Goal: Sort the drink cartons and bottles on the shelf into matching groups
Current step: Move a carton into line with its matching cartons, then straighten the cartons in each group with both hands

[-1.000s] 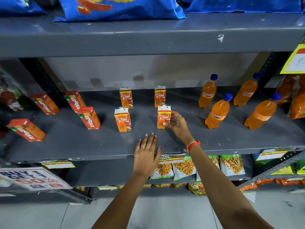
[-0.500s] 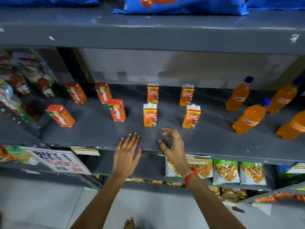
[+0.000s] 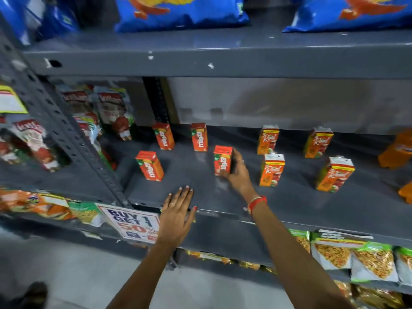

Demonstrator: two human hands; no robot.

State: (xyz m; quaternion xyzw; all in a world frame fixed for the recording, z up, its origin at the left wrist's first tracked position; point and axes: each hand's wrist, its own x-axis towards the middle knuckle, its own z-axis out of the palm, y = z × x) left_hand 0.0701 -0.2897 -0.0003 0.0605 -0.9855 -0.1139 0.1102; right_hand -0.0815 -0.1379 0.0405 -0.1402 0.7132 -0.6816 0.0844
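Several red Maaza cartons stand on the grey shelf (image 3: 289, 210). My right hand (image 3: 237, 172) is wrapped around the front right Maaza carton (image 3: 221, 160), which stands upright. Other Maaza cartons are at the front left (image 3: 149, 165), back left (image 3: 163, 136) and back middle (image 3: 199, 137). To the right stand several orange Real cartons, two at the back (image 3: 267, 139) (image 3: 318, 142) and two in front (image 3: 271, 170) (image 3: 335, 174). Orange bottles (image 3: 395, 150) show blurred at the far right edge. My left hand (image 3: 177, 216) lies flat, fingers spread, on the shelf's front edge.
A "Buy 1 Get 1" sign (image 3: 131, 221) hangs off the shelf lip beside my left hand. A perforated upright post (image 3: 66, 134) bounds the bay on the left, with snack packets (image 3: 111, 112) behind it. Blue chip bags (image 3: 180, 12) lie overhead; snack bags (image 3: 334, 255) fill the shelf below.
The view has swung left. My right hand has moved left from the shelf front by the Real cartons and closed around a Maaza carton. My left hand stays on the shelf edge.
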